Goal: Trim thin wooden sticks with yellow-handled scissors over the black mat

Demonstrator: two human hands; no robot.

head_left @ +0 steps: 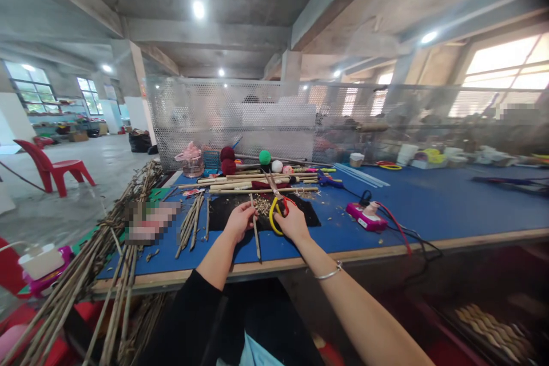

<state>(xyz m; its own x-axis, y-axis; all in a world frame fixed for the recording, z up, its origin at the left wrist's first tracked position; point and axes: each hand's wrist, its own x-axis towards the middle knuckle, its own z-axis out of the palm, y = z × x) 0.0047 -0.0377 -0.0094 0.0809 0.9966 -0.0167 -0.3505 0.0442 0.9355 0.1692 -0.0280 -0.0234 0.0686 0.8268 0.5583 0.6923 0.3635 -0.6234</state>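
Where the stick point(256, 237) lies: at the near edge of the surface point(429, 206), its near end past the black mat point(223, 214), its far end running up between the two hands.
Left hand point(238, 222): grip pinched on the stick's upper part, probably to steady it over the mat.
Right hand point(295, 222): grip wrapped on the yellow-handled shears point(277, 209), blades pointing to the far edge, just beside the stick.
Mat: shavings point(262, 205) piled on it by the shears; it likely catches the chips and spares the blue top.
Loose sticks point(191, 226): fanned left of the mat, within the left hand's reach.
Long sticks point(257, 183): laid crosswise behind the mat, with yarn balls point(227, 167) beyond them.
Left corner: a twig bundle point(107, 240) overhangs the near edge, so it's tight there.
Right side: a pink device point(364, 218) with a cable point(398, 231) trailing over the near edge; open blue beyond.
Far edge: closed by a mesh screen point(240, 114).
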